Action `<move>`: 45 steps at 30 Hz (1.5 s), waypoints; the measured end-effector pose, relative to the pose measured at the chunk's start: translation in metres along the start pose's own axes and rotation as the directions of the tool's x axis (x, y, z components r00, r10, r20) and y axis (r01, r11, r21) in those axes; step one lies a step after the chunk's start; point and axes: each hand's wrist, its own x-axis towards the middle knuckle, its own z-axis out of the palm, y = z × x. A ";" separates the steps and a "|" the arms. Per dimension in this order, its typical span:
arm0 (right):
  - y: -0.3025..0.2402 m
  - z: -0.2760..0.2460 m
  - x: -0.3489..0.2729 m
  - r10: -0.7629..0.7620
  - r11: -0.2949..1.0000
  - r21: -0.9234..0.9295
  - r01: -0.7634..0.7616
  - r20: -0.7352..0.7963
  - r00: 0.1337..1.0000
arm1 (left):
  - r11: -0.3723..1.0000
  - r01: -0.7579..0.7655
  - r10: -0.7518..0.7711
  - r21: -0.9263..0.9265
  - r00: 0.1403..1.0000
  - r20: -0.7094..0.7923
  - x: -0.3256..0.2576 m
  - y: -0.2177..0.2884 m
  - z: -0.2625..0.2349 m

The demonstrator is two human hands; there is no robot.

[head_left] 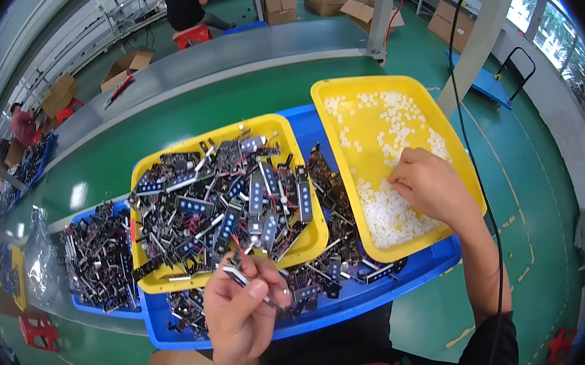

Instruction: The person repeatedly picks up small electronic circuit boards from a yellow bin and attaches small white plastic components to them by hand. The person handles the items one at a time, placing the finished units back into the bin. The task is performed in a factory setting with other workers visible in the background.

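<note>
1. Pinching a slim electronic module (pixel 236 274) in left hand (pixel 245 310), near the blue tray (pixel 374 297), apparently tilted for access.
2. With right hand (pixel 434 186) pinched narrow over white rings (pixel 389 217) in yellow tray (pixel 369 140), cannot tell if holding any.

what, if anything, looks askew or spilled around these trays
The yellow tray of white pieces sits at an angle, jutting past the blue tray beneath it, so it looks loosely placed. I see no clear spill of white pieces.
</note>
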 end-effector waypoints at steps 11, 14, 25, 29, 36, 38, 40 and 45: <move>-0.020 -0.011 -0.006 0.148 0.914 0.403 -0.052 -0.211 0.966 | 0.997 -0.069 0.070 0.021 0.996 -0.050 0.004 -0.004 0.004; -0.062 -0.011 -0.023 0.077 0.664 0.711 0.232 -0.374 0.924 | 0.991 -0.128 0.131 0.044 0.988 -0.081 0.006 -0.010 0.010; -0.135 0.024 -0.032 0.139 0.129 0.956 0.264 -0.281 0.950 | 0.963 -0.250 0.258 0.104 0.964 -0.063 0.006 -0.026 0.023; -0.142 0.027 -0.036 0.201 0.054 0.972 0.229 -0.235 0.951 | 0.947 -0.295 0.307 0.126 0.947 -0.092 0.005 -0.025 0.023; -0.142 0.027 -0.033 0.158 0.229 0.892 0.389 -0.428 0.890 | 0.936 -0.313 0.330 0.162 0.939 -0.096 0.005 -0.027 0.021; -0.145 0.027 -0.032 0.161 0.296 0.864 0.406 -0.464 0.871 | 0.934 -0.314 0.334 0.172 0.937 -0.102 0.004 -0.028 0.021; -0.146 0.030 -0.032 0.168 0.335 0.837 0.432 -0.504 0.847 | 0.933 -0.315 0.336 0.171 0.936 -0.106 0.004 -0.028 0.022; -0.147 0.031 -0.034 0.171 0.457 0.743 0.489 -0.613 0.772 | 0.944 -0.302 0.316 0.137 0.944 -0.097 0.003 -0.028 0.024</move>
